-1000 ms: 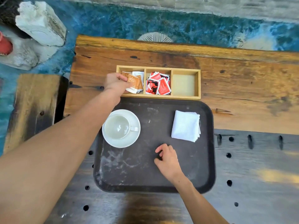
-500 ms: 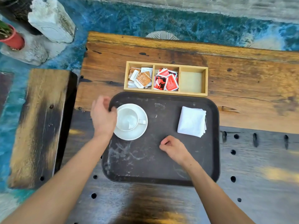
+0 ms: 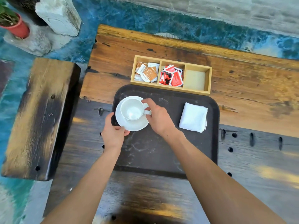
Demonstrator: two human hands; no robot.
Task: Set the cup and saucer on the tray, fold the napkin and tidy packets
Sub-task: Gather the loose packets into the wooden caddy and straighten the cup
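1. Beyond the counter's far-left corner, a red plant pot and a pale stone block stand on the blue floor.
2. A dark-edged wooden slab lies just beside the counter's left edge, apart from it by a narrow gap.
3. The left hand pinches the near-left rim of the saucer, with the thumb on top of the rim and the fingers curled beneath.
4. The white saucer sits over the far-left corner of the tray, close to the tray's left rim. Whether it rests on the tray or is lifted off it I cannot tell. The cup stands upright on the saucer, with its handle pointing toward the counter's right edge.
5. The right hand grips the cup at its handle. The thumb is on the far side, the fingers are curled at the near side, and the wrist lies over the middle of the tray.
6. The dark tray lies at the middle of the counter; its worn surface is streaked with pale marks.
7. A wooden box with three compartments lies just beyond the tray's far rim. Brown-and-white packets fill the left compartment and red packets the middle one — both heaps are loose and overlapping.
8. The white napkin lies folded into a square on the right part of the tray, near its right rim — well apart from the cup.
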